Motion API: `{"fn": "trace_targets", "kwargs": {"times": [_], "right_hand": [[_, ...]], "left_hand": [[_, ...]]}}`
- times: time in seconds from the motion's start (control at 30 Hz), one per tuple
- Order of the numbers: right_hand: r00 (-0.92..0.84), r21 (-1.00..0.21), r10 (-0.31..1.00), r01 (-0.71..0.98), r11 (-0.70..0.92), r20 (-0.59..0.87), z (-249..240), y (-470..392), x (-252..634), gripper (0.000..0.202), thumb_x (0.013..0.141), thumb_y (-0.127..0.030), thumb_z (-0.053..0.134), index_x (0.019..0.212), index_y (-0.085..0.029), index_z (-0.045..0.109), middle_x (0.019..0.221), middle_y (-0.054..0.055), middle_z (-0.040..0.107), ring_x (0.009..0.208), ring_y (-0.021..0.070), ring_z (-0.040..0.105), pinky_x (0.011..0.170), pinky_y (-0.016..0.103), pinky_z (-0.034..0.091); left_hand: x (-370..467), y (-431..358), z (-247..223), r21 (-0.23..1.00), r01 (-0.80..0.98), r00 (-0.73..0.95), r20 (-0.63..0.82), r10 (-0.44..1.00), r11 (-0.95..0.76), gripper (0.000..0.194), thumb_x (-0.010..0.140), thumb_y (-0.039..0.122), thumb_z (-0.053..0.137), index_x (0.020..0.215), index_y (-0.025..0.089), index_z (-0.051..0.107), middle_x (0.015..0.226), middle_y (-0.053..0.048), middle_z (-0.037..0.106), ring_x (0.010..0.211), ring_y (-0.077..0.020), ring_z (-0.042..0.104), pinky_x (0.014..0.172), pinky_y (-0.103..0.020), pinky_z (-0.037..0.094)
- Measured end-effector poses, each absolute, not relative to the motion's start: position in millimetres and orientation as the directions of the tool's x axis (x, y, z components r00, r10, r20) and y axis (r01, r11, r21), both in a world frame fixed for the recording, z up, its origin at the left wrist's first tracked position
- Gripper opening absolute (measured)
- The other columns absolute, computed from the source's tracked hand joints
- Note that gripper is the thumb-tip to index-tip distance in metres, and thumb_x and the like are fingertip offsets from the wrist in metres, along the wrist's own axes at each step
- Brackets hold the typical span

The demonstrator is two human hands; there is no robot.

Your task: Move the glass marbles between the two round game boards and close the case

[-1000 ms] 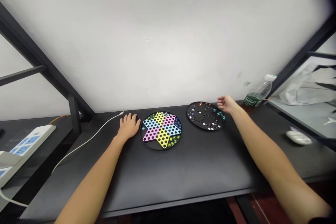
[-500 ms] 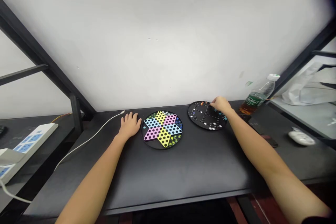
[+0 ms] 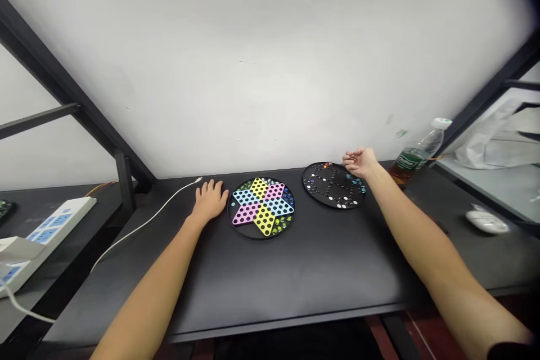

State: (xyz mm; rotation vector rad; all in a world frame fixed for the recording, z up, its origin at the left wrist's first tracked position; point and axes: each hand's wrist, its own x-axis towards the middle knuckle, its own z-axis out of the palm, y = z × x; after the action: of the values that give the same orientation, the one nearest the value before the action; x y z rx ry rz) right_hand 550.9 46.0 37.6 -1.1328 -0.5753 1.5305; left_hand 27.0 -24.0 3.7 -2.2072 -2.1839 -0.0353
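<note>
My left hand lies flat on the black table, fingers spread, just left of a round star-patterned board. That board has yellow, pink and blue points with dark holes, and blue and yellow-green marbles along its right rim. Over the back right edge of a black round board is my right hand, raised with its fingers curled; what they hold, if anything, is too small to make out. White, orange and teal marbles sit on the black board.
A bottle of brown drink stands beyond my right forearm. A white case lies at the right. On the left are a white cable and a power strip. The wall rises behind the boards.
My right hand has lifted off the black board and moved slightly right, its fingers now curled upward. More teal marbles show beneath it. My left hand has stayed in place.
</note>
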Motion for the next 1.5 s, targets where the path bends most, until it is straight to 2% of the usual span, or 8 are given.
{"fn": "trace_targets", "kwargs": {"times": [0.17, 0.37, 0.67, 0.87, 1.0, 1.13, 1.27, 1.5], "right_hand": [[0.407, -0.994, 0.911, 0.043, -0.099, -0.073, 16, 58, 535, 0.036, 0.089, -0.04, 0.06, 0.067, -0.024, 0.036, 0.05, -0.008, 0.024, 0.041, 0.0078, 0.021, 0.031, 0.018, 0.016], [0.346, -0.911, 0.938, 0.391, -0.133, 0.012, 5, 63, 524, 0.029, 0.088, -0.042, 0.061, 0.071, -0.018, 0.061, 0.053, -0.002, 0.046, 0.043, 0.0091, 0.036, 0.04, 0.023, 0.029], [0.267, -0.956, 0.953, 0.214, -0.201, -0.141, 11, 65, 527, 0.017, 0.086, -0.034, 0.064, 0.083, -0.017, 0.064, 0.051, -0.007, 0.037, 0.041, 0.0074, 0.026, 0.036, 0.02, 0.018], [0.13, -0.575, 0.988, 0.816, -0.061, 0.079, 5, 63, 525, 0.015, 0.081, -0.032, 0.071, 0.089, -0.02, 0.074, 0.061, 0.001, 0.059, 0.059, 0.0158, 0.052, 0.057, 0.027, 0.04], [0.068, -0.367, 0.995, 0.929, -0.037, 0.072, 4, 62, 521, 0.02, 0.083, -0.033, 0.067, 0.098, -0.023, 0.076, 0.074, 0.005, 0.067, 0.074, 0.0207, 0.06, 0.067, 0.029, 0.044], [0.157, -0.545, 0.985, 0.833, -0.096, 0.068, 11, 61, 516, 0.015, 0.078, -0.033, 0.074, 0.082, -0.019, 0.071, 0.065, 0.003, 0.061, 0.062, 0.0163, 0.054, 0.058, 0.027, 0.041], [0.148, -0.962, 0.983, 0.232, -0.145, -0.112, 33, 57, 519, 0.019, 0.08, -0.033, 0.073, 0.08, -0.02, 0.06, 0.048, -0.008, 0.035, 0.042, 0.0075, 0.026, 0.038, 0.021, 0.024], [-0.126, -0.882, 0.989, -0.454, -0.129, -0.079, 58, 33, 527, 0.019, 0.09, -0.032, 0.055, 0.077, -0.022, 0.046, 0.054, -0.01, 0.022, 0.041, 0.0067, 0.013, 0.032, 0.014, 0.016]], "left_hand": [[28, -25, 4, -0.011, 1.0, 0.018, 0.055, 0.998, -0.017, 0.061, 0.099, 0.046, 0.026, 0.148, 0.014, 0.042, 0.157, -0.018, 0.037, 0.145, -0.0377, 0.031, 0.116, -0.056, 0.026], [27, -25, 3, -0.011, 1.0, 0.015, 0.053, 0.998, -0.014, 0.06, 0.1, 0.046, 0.025, 0.148, 0.014, 0.043, 0.157, -0.019, 0.037, 0.145, -0.0372, 0.032, 0.116, -0.056, 0.026], [27, -25, 3, -0.01, 1.0, 0.016, 0.05, 0.999, -0.016, 0.06, 0.1, 0.046, 0.026, 0.148, 0.014, 0.042, 0.157, -0.019, 0.036, 0.145, -0.0377, 0.031, 0.116, -0.056, 0.025], [26, -25, 2, -0.009, 1.0, 0.016, 0.052, 0.999, -0.015, 0.06, 0.1, 0.047, 0.026, 0.148, 0.015, 0.043, 0.157, -0.019, 0.036, 0.146, -0.0374, 0.031, 0.116, -0.056, 0.026], [26, -24, 2, -0.003, 1.0, 0.017, 0.051, 0.999, -0.017, 0.061, 0.1, 0.047, 0.026, 0.148, 0.014, 0.042, 0.157, -0.019, 0.036, 0.146, -0.0381, 0.03, 0.116, -0.056, 0.025], [26, -25, 3, -0.001, 1.0, 0.016, 0.049, 0.999, -0.016, 0.061, 0.1, 0.047, 0.026, 0.148, 0.014, 0.042, 0.157, -0.019, 0.036, 0.146, -0.0376, 0.03, 0.116, -0.056, 0.025], [27, -25, 3, -0.007, 1.0, 0.012, 0.056, 0.998, -0.012, 0.06, 0.099, 0.046, 0.026, 0.148, 0.014, 0.043, 0.157, -0.019, 0.036, 0.146, -0.0375, 0.031, 0.116, -0.056, 0.026], [25, -23, 2, 0.0, 1.0, 0.022, 0.053, 0.998, -0.022, 0.061, 0.099, 0.047, 0.025, 0.148, 0.014, 0.043, 0.157, -0.019, 0.037, 0.145, -0.0382, 0.031, 0.116, -0.057, 0.025]]}}
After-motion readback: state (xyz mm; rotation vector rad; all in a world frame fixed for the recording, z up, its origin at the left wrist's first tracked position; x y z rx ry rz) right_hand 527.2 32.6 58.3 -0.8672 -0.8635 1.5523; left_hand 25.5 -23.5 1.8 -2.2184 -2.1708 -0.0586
